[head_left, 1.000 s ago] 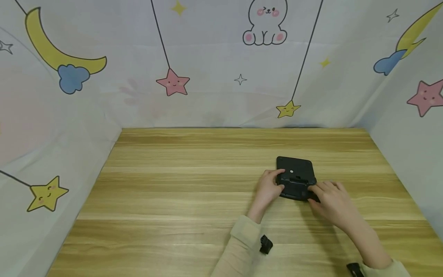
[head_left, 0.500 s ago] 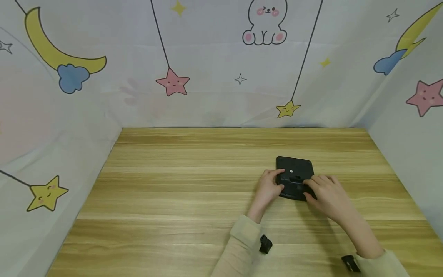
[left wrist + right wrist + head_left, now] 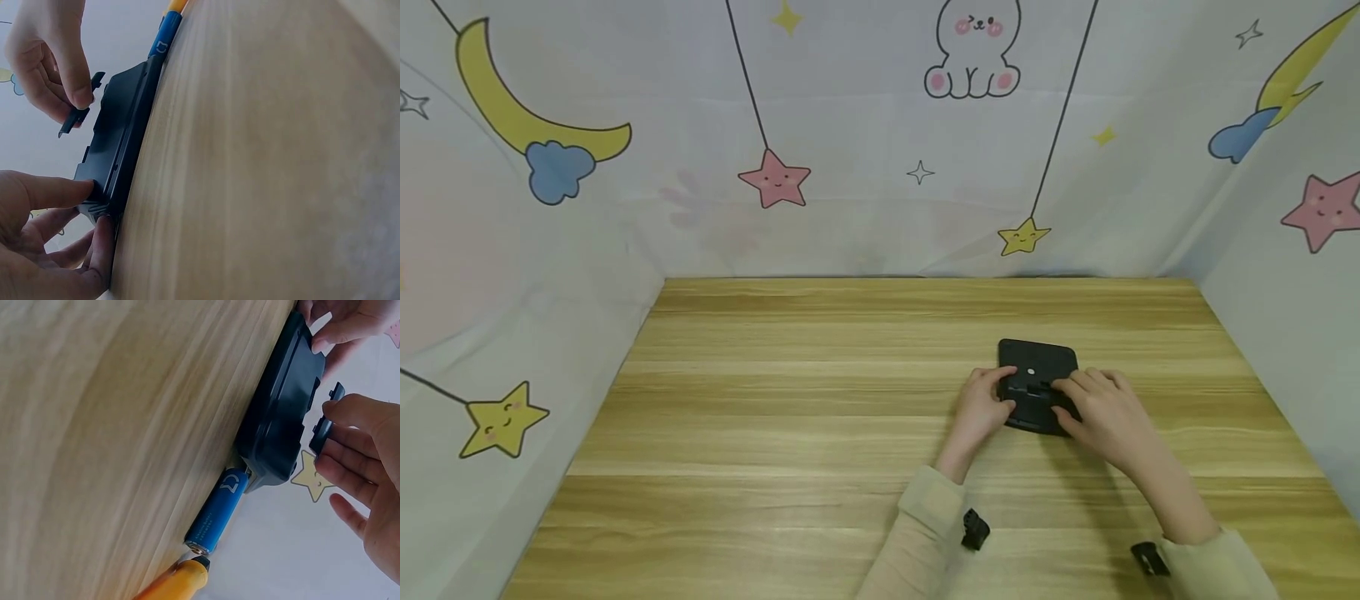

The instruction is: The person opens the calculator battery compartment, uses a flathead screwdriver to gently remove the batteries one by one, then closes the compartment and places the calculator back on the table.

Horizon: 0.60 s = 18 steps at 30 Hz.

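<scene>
1. In the head view, the table (image 3: 760, 425) spread over the lower half of the frame, its light wood grain streaked with darker bands running side to side. Its far edge met a pale cloth wall (image 3: 865, 108) just above the middle of the frame, and the cloth continued down both sides. Printed on it were a yellow moon (image 3: 497, 100) at upper left, a white animal (image 3: 973, 71) at top centre and a pink star (image 3: 1327, 213) at the right edge. The black device (image 3: 1037, 357) lay on the table, right of centre. The left hand (image 3: 981, 406) gripped its left side between thumb and fingers; the right hand (image 3: 1111, 421) bent over its right side, thumb and fingertips close together.

2. In the left wrist view, the table filled the right of the frame as a steep slope, with cloth at upper left. The left hand, at lower left, pinched the device's near end. The right hand, at upper left, pinched a small black cover (image 3: 76, 117), apart from the device.

3. In the right wrist view, the table took the left side and the cloth the lower right. A blue battery (image 3: 215, 511) lay below the device, near a yellow handle (image 3: 184, 580) at the bottom.
</scene>
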Available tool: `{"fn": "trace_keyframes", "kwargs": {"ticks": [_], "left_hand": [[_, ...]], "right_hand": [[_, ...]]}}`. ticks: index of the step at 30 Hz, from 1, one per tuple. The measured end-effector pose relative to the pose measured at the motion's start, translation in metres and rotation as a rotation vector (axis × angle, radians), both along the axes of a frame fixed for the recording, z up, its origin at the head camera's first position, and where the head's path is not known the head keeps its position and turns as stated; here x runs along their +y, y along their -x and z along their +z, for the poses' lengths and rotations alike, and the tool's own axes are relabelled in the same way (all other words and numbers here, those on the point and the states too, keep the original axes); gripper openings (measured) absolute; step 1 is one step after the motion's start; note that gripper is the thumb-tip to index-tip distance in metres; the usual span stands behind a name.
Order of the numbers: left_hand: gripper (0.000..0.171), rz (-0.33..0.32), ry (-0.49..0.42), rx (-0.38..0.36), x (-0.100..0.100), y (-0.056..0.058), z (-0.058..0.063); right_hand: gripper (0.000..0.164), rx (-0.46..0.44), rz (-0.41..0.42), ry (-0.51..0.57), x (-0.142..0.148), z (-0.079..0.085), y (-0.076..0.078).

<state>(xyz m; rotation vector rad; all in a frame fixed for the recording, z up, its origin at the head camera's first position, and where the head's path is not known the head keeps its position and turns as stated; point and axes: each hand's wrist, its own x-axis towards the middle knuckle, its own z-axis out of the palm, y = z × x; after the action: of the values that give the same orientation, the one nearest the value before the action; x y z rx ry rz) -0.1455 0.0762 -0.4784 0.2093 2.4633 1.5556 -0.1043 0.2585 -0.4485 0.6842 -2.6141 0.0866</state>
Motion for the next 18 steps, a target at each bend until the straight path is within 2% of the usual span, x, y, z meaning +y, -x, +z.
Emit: {"fn": "trace_keyframes", "kwargs": {"ticks": [6, 18], "left_hand": [[0.05, 0.0, 0.012, 0.015, -0.0009, 0.0, -0.0003], [0.05, 0.001, 0.017, 0.023, 0.0, 0.0001, -0.0022]], "right_hand": [[0.033, 0.02, 0.014, -0.008, 0.0005, -0.0017, 0.0065], [0.033, -0.005, -0.001, -0.005, -0.0024, -0.0015, 0.0106]]}}
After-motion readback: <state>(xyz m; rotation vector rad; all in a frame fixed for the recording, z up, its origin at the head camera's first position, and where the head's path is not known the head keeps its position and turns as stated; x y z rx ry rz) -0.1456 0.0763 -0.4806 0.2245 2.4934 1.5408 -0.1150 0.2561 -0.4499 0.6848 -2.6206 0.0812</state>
